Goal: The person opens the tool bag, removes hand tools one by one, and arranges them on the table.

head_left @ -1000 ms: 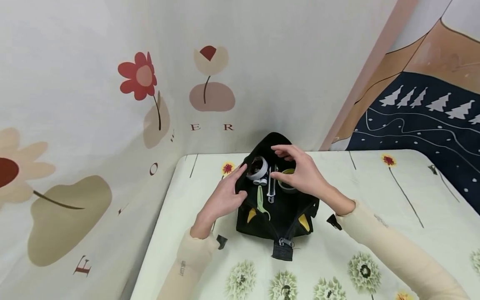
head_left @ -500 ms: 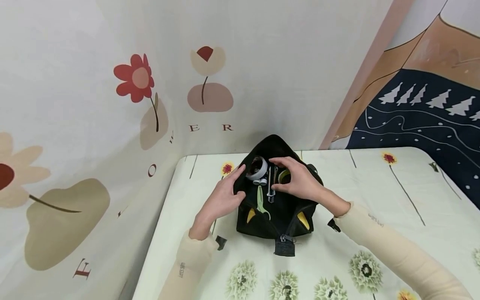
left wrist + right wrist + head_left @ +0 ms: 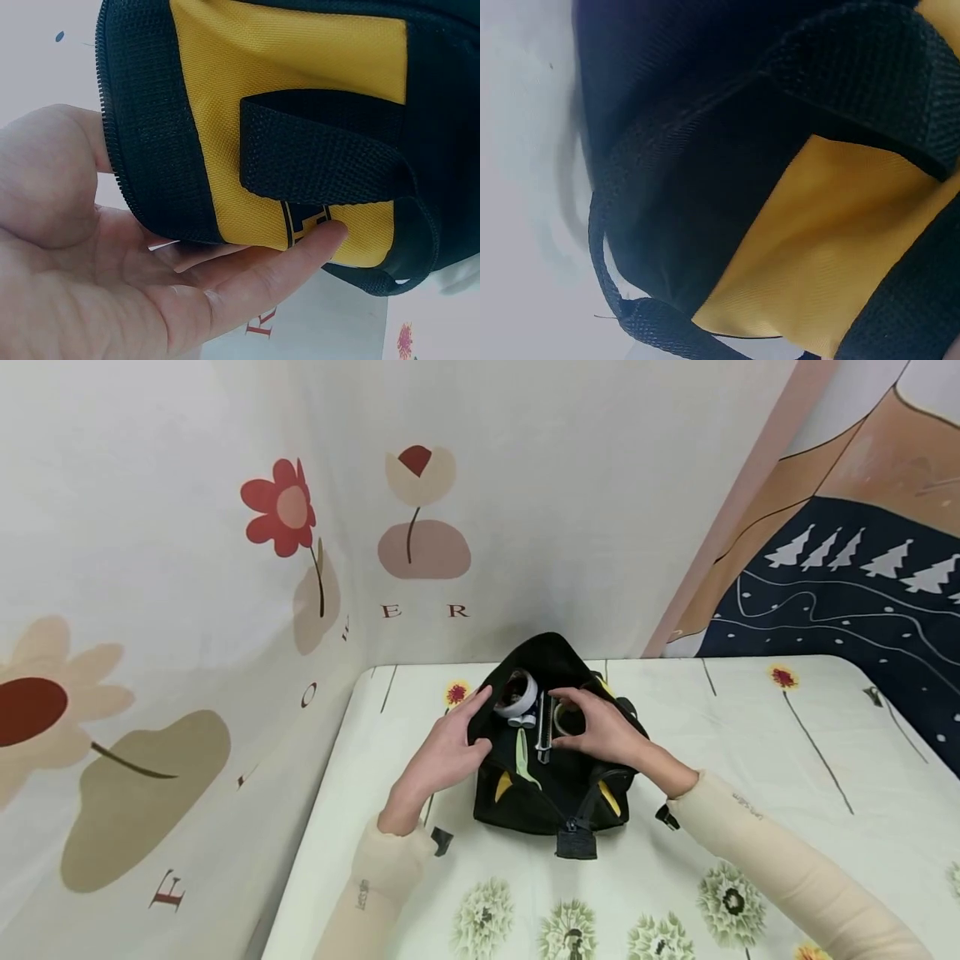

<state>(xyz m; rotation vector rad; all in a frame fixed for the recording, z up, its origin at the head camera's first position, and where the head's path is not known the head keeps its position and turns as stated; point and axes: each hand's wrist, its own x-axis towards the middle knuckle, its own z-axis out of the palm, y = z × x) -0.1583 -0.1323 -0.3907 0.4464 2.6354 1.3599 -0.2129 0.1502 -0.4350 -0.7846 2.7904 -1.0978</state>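
Note:
A black and yellow tool bag (image 3: 517, 814) stands on the table with its top unzipped. My left hand (image 3: 442, 752) grips its left side, thumb at the zipped edge and fingers along the outside; in the left wrist view, the fingers (image 3: 262, 292) lie below a black strap (image 3: 322, 154). My right hand (image 3: 600, 727) reaches inside, thumb and fingers curled round a roll of tape (image 3: 558, 718). Left of it lie a utility knife (image 3: 543, 739), a white roll of tape (image 3: 528, 697) and light green scissors (image 3: 521, 756). The right wrist view shows only the bag's yellow side (image 3: 832, 247).
The floral-print tablecloth (image 3: 750, 735) covers the table. A printed curtain (image 3: 562, 527) rises close behind the bag. Black buckles or strap ends lie beside the bag, one at left (image 3: 442, 841) and one at right (image 3: 666, 817). A zipper end (image 3: 576, 843) points towards me.
My right hand has come down into the bag, its thumb and fingers now round the roll of tape. The left hand keeps its hold. The front zipper end has shifted slightly right.

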